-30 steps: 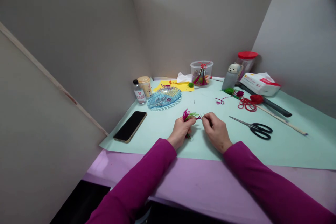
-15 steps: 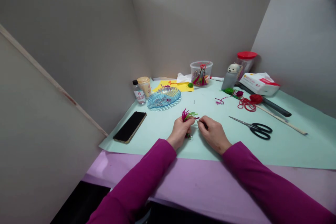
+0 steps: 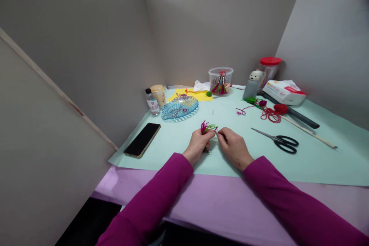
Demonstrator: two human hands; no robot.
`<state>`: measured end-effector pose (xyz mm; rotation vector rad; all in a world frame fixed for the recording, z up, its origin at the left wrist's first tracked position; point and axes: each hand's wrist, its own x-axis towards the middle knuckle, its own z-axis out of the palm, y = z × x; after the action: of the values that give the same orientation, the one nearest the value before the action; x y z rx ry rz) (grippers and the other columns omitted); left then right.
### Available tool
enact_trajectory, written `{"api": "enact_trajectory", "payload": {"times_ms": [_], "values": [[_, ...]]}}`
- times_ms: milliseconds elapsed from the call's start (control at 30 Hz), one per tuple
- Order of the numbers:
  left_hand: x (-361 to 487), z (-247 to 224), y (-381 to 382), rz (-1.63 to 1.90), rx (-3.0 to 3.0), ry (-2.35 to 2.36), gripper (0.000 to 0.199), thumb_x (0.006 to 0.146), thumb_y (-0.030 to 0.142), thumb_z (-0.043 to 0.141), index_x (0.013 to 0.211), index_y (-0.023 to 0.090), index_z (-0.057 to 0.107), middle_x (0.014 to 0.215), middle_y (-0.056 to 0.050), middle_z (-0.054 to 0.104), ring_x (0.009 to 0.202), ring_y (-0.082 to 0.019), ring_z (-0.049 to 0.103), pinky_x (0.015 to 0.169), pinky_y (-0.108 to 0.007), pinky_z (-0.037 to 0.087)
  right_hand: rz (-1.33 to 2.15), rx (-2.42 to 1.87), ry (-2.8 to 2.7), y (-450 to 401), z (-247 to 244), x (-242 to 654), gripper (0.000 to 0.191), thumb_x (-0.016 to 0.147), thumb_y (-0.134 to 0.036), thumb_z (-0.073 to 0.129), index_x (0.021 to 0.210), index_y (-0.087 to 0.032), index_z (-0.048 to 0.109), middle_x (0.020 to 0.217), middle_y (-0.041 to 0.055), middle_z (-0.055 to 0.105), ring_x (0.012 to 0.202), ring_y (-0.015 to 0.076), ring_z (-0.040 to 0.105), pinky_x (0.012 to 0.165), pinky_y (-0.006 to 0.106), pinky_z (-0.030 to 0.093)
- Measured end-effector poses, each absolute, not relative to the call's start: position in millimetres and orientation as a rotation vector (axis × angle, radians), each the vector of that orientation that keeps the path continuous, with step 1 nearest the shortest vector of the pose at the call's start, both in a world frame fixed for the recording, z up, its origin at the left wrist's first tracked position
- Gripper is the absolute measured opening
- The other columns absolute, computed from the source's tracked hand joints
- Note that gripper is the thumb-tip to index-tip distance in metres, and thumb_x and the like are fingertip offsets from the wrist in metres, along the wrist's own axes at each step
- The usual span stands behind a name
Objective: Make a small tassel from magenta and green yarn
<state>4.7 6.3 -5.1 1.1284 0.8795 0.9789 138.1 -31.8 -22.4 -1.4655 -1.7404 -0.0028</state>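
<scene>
Well left of the scissors [image 3: 273,139] lay a phone [image 3: 142,140]. Nearer the scissors, also on their left, the left hand [image 3: 198,144] was clamped on a magenta-and-green yarn bundle [image 3: 204,127], its 2 colours fanned loosely above the fingers. Next, just left of the scissors, the right hand [image 3: 233,145] pinched a thin item [image 3: 218,132], too small to identify, beside the strand ends. A slack left grip could let strands slip; a hard tug could fray them.
</scene>
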Motion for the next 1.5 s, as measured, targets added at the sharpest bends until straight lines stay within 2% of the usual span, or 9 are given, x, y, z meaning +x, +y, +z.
{"api": "enact_trajectory", "payload": {"times_ms": [233, 533, 800, 1500], "values": [[4, -8, 7, 0.967, 1.158, 0.864, 0.025, 0.066, 0.026, 0.070, 0.070, 0.015, 0.048, 0.054, 0.007, 0.033, 0.043, -0.004, 0.027, 0.041, -0.022, 0.019, -0.048, -1.496, -1.704, -31, -23, 138, 0.019, 0.089, -0.030, 0.040, 0.078, -0.020, 0.052, 0.075, 0.0028, 0.059, 0.068, 0.0153, 0.053, 0.063, 0.025, 0.035], [2, -5, 6, 0.968, 1.066, 0.859, 0.023, 0.066, 0.026, 0.070, 0.074, 0.015, 0.050, 0.053, 0.008, 0.031, 0.042, -0.004, 0.026, 0.042, -0.022, 0.019, -0.026, -1.542, -1.438, -28, -17, 148, 0.017, 0.085, -0.029, 0.042, 0.075, -0.020, 0.051, 0.065, -0.0004, 0.055, 0.059, 0.0134, 0.047, 0.060, 0.025, 0.033], [3, -4, 6, 0.971, 1.069, 0.825, 0.023, 0.069, 0.026, 0.068, 0.071, 0.016, 0.048, 0.050, 0.008, 0.030, 0.041, -0.005, 0.025, 0.042, -0.022, 0.017, 0.114, -1.385, -1.731, -34, -18, 137, 0.015, 0.085, -0.025, 0.043, 0.074, -0.020, 0.052, 0.067, -0.0011, 0.054, 0.062, 0.0122, 0.047, 0.063, 0.024, 0.034], [4, -8, 8, 0.976, 1.097, 0.860, 0.020, 0.069, 0.026, 0.067, 0.074, 0.016, 0.051, 0.050, 0.007, 0.033, 0.041, -0.005, 0.029, 0.042, -0.023, 0.019, 0.060, -1.437, -1.746, -33, -19, 138, 0.015, 0.085, -0.025, 0.042, 0.075, -0.020, 0.053, 0.072, 0.0012, 0.058, 0.065, 0.0138, 0.051, 0.064, 0.025, 0.036]]}}
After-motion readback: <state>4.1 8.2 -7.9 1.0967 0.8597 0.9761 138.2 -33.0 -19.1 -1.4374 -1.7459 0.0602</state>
